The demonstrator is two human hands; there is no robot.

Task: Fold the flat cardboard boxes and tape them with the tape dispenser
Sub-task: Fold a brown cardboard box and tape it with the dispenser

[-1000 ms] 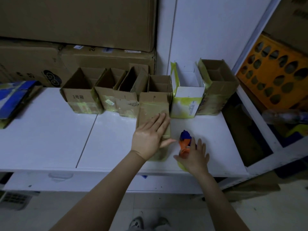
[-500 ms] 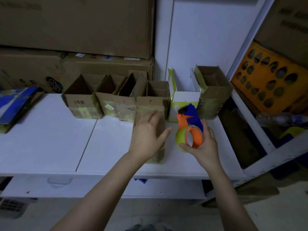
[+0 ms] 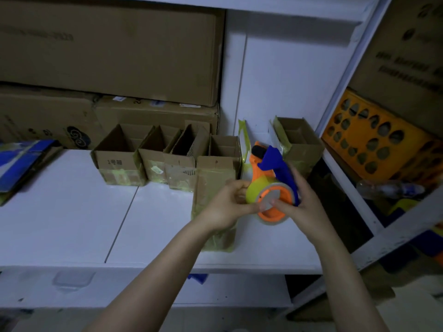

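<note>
Right grip (image 3: 304, 207) around tape dispenser (image 3: 265, 172)

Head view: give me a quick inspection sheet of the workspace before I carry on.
Surface: white shelf, a seam running front to back.
Job's things: tape dispenser held above flat cardboard box; row of open boxes behind.
Clutter: blue flat packs at left edge.
Hands: left hand and right hand both grip the dispenser.
Cables: nothing seen.
Surroundings: large cartons behind, orange crate at right.
</note>
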